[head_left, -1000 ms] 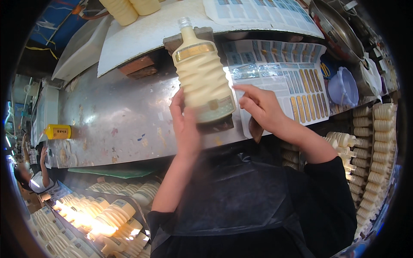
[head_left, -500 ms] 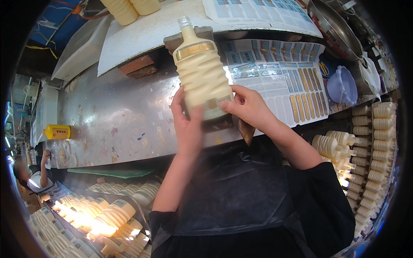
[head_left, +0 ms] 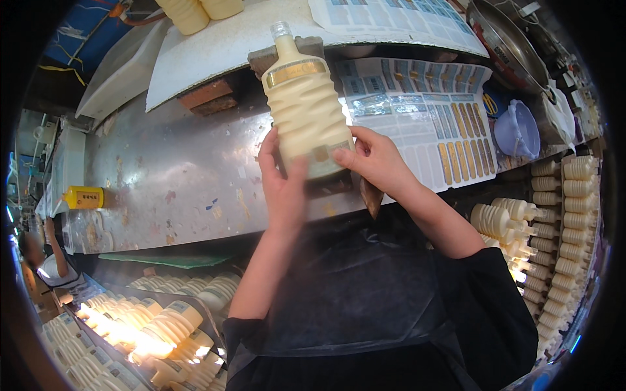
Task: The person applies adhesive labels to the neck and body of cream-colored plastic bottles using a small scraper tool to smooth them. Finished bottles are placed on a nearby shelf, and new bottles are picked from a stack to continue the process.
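Observation:
A cream-coloured bottle (head_left: 306, 107) with a wavy body and clear threaded neck lies with its neck pointing away from me. Near its shoulder is a gold label (head_left: 296, 72), and a grey-and-gold label (head_left: 322, 152) sits near its base. My left hand (head_left: 282, 186) is closed around the base's left side, slightly blurred at the thumb. From the right, my right hand (head_left: 373, 158) grips the lower corner, its thumb pressed on the base label. Beneath the neck end is a grey block (head_left: 262, 60) that props the bottle up.
Label sheets (head_left: 417, 140) lie right of the bottle, near a lavender bucket (head_left: 516, 130). A yellow bottle (head_left: 85, 197) rests at the metal table's (head_left: 176, 189) left. Bricks (head_left: 207, 98) support a white board (head_left: 195, 68). Many cream bottles (head_left: 495, 221) flank me; another person (head_left: 57, 264) is far left.
Both hands keep nearly the same hold on the bottle, the right thumb still on its base label. At far left, the other person's arm has shifted.

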`<action>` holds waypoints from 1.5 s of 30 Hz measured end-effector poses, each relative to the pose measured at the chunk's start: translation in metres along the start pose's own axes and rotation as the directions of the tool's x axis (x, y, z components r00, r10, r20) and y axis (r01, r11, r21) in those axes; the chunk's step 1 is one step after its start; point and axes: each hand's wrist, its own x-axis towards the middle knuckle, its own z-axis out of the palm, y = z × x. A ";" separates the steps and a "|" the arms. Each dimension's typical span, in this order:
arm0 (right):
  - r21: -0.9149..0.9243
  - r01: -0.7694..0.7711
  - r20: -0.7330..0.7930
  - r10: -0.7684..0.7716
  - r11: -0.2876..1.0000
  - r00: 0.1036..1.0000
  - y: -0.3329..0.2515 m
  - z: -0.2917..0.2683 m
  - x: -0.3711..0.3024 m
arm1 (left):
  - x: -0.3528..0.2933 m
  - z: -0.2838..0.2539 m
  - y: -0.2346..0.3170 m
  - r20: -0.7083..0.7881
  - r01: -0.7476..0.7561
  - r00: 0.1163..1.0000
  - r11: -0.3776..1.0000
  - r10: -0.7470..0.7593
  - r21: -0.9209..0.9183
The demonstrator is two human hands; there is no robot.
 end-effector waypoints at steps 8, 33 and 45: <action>0.265 -0.065 0.174 0.018 0.962 0.985 -0.002 -0.015 -0.003 | -0.008 -0.016 -0.011 -0.001 -0.006 1.000 0.996 0.006 -0.091; 0.223 -0.051 0.135 0.022 0.974 0.991 0.013 -0.007 -0.002 | -0.008 -0.010 -0.007 -0.014 0.013 1.000 0.992 -0.015 -0.122; -0.200 0.439 -0.078 -0.460 0.876 0.884 -0.048 -0.009 -0.013 | -0.008 -0.006 0.001 -0.023 0.045 0.999 0.999 -0.046 -0.028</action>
